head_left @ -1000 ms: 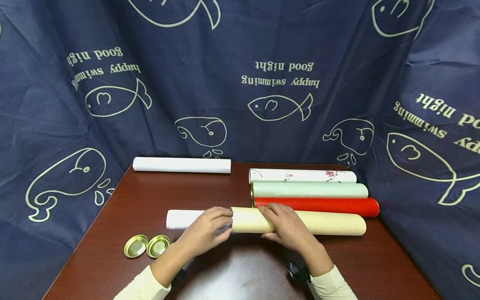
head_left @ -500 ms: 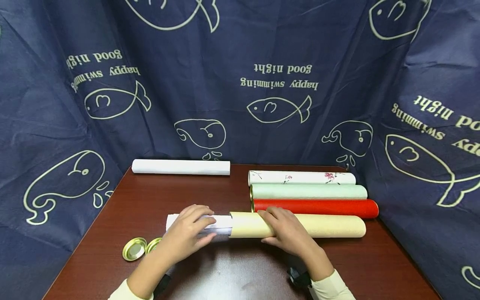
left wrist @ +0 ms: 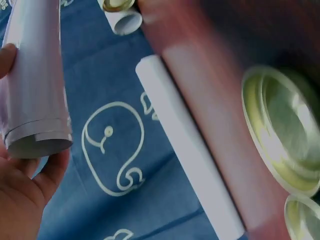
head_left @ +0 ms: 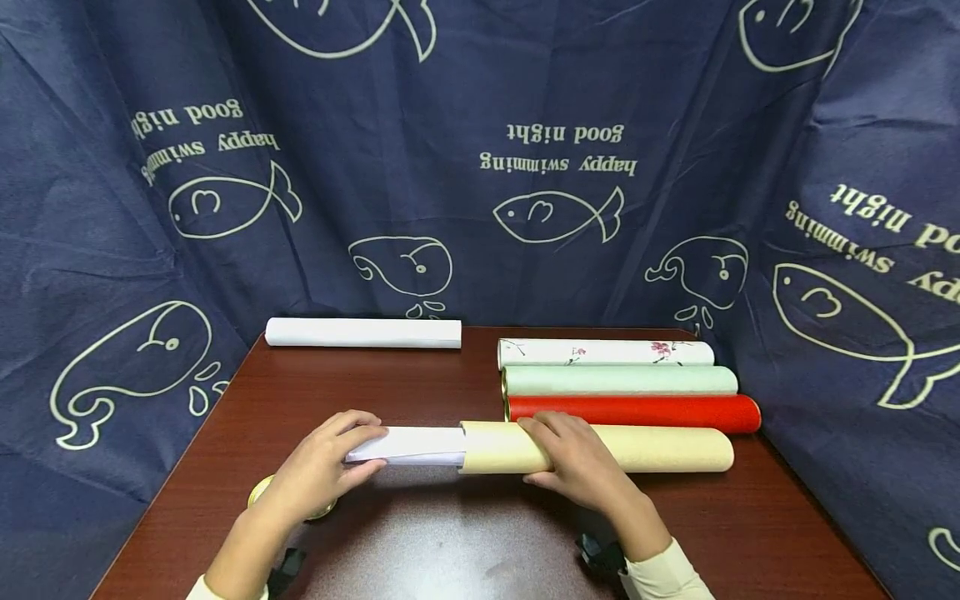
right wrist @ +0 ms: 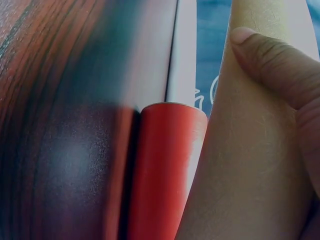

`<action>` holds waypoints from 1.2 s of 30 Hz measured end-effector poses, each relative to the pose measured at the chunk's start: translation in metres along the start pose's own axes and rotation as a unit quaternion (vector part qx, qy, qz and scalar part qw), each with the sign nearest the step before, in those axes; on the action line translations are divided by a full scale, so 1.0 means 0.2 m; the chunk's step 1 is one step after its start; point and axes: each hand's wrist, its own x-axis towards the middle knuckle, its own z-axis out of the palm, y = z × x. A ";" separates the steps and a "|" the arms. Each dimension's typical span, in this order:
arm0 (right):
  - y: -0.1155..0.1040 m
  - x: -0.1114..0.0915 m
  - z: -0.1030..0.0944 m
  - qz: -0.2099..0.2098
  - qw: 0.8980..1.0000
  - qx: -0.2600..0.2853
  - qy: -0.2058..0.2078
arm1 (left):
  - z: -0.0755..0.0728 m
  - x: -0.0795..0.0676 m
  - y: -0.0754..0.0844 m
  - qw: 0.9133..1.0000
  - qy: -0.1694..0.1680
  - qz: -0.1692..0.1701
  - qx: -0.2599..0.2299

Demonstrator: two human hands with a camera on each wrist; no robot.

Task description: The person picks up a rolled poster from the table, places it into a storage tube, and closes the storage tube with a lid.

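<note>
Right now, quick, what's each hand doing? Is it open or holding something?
Left hand: closed, holding the white paper roll near one end.
Right hand: closed, holding the pale yellow tube.

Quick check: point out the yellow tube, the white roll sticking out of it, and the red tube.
Yellow tube (head_left: 667, 450): head view, right half of its side.
Protruding white roll (head_left: 422, 446): head view, middle of its exposed side.
Red tube (head_left: 648, 412): head view, middle of its side.

Between the side edges of the table (head_left: 405, 379), we are gripping with our left hand (head_left: 321, 460) and right hand (head_left: 576, 458).
</note>
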 end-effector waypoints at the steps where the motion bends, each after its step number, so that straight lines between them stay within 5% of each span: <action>1: 0.00 0.00 0.00 -0.002 1.000 0.000 0.001 | 0.01 0.00 0.01 1.000 -0.001 -0.005 -0.006; 18: -0.02 0.01 0.01 0.000 1.000 0.008 0.001 | 0.26 0.12 0.14 0.995 -0.022 0.023 -0.098; 24: -0.03 0.02 0.02 -0.002 1.000 0.010 0.006 | 0.23 0.10 0.13 0.989 -0.038 -0.031 -0.142; 31: -0.04 0.00 0.02 -0.008 1.000 0.005 0.008 | 0.18 0.01 0.08 0.983 -0.003 -0.077 -0.165; 36: -0.04 0.01 0.02 -0.008 1.000 0.005 0.005 | 0.19 0.00 0.08 0.975 -0.014 -0.095 -0.201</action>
